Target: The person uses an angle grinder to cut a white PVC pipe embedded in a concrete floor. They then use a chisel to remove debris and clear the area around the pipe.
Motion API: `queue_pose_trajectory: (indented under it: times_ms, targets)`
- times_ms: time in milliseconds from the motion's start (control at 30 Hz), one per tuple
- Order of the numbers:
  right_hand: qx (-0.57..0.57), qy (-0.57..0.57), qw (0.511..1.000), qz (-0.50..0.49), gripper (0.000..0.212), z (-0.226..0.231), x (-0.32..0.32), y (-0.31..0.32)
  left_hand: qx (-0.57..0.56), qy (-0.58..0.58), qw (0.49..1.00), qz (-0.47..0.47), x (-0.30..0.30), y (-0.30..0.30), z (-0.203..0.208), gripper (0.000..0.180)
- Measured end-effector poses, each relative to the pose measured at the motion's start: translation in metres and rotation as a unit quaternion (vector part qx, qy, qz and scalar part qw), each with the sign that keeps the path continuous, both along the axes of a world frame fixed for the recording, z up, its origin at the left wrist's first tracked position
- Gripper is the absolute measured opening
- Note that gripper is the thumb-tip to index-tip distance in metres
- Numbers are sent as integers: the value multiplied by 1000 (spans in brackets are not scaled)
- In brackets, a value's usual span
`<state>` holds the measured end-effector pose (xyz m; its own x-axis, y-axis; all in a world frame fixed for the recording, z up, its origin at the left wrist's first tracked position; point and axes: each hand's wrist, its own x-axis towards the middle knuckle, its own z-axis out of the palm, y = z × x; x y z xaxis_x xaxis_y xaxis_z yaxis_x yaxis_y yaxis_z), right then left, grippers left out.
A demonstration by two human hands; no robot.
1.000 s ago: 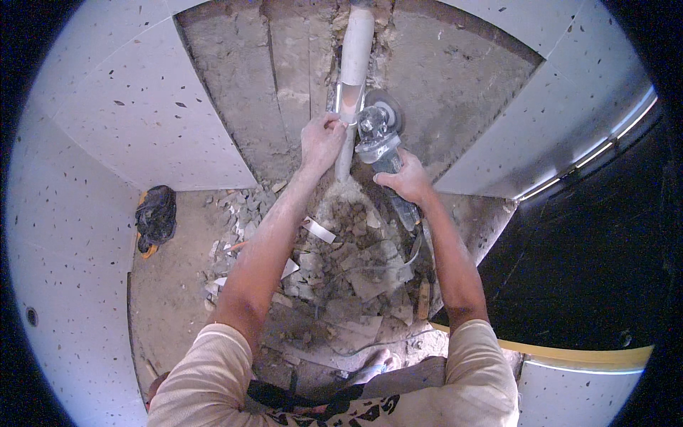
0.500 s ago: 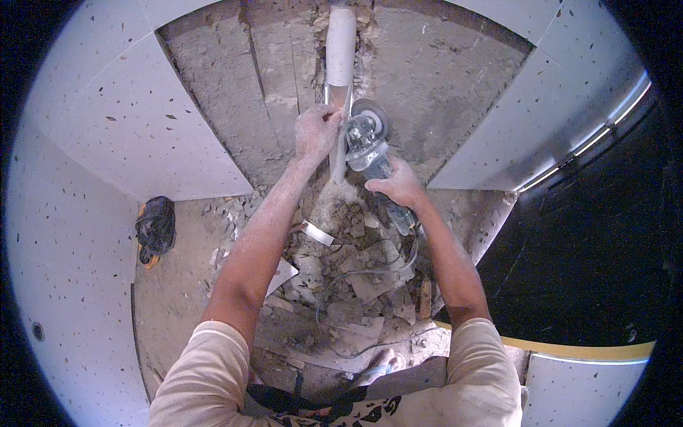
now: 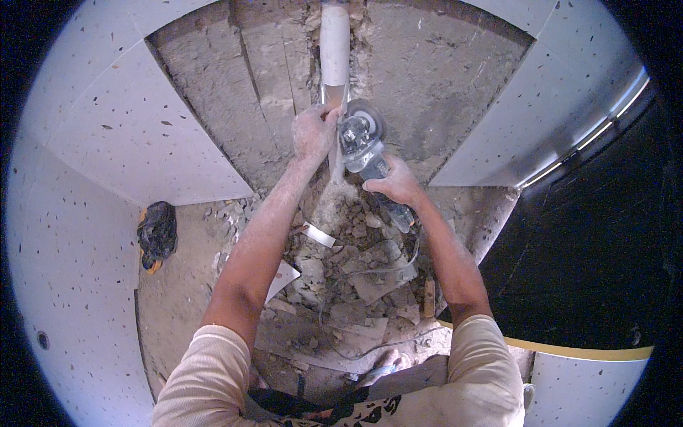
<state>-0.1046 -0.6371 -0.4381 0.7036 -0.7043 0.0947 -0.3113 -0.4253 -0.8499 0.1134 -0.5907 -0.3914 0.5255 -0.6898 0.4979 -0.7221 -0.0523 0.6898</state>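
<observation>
A white plastic pipe (image 3: 335,50) runs down a channel chiselled into the bare wall. Its lower stretch is cut open along the front. My left hand (image 3: 311,135), coated in pale dust, has its fingers closed on the cut edge of that lower stretch. My right hand (image 3: 397,182) is wrapped round the body of an angle grinder (image 3: 361,153). The grinder's disc (image 3: 371,117) stands just right of the pipe and of my left fingertips. Whether the disc touches the pipe I cannot tell.
Broken rubble (image 3: 356,242) lies heaped below the pipe, with a curved white offcut (image 3: 319,235) on it. The grinder's cable (image 3: 377,270) trails across the debris. A black bag (image 3: 157,231) sits by the left wall. Speckled panels (image 3: 156,121) flank the bare wall; a dark panel (image 3: 576,249) stands at right.
The view has shifted slightly. Both hands keep nearly the same places, the left on the pipe's edge and the right on the angle grinder.
</observation>
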Motion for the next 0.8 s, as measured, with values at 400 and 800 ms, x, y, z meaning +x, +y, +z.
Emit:
queue_pose_trajectory:
  times_ms: [400, 800]
  targets:
    - [4, 24, 1000, 7, 79, -1, 3, -5, 4, -22, 1000, 21, -3, 0, 1, 24]
    - [-19, -7, 1000, 5, 78, 9, 7, -4, -8, -58, 998, 14, 1, -1, -1, 24]
